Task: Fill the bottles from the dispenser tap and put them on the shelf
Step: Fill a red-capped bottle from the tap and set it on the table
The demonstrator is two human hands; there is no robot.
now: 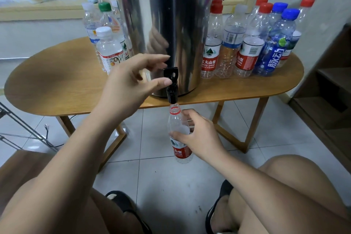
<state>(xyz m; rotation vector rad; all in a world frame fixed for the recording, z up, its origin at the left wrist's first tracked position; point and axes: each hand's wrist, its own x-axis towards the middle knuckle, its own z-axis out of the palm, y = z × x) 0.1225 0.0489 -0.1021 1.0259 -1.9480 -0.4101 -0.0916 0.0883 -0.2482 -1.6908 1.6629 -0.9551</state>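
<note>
A tall steel dispenser [167, 24] stands on a wooden table [66, 85], its black tap [171, 85] jutting over the front edge. My right hand [197, 135] grips an uncapped clear bottle with a red label [177, 125] upright, its mouth just under the tap spout. My left hand [133, 80] hovers at the tap's lever, fingers spread and loosely curved, thumb tip close to the lever; it holds nothing. I cannot see any water in the bottle.
Several capped bottles stand left of the dispenser [108, 47] and several more, with red, white and blue caps, to its right [247, 43]. A dark wooden shelf unit [326, 89] is at the right. My knees and shoes are below on the tiled floor.
</note>
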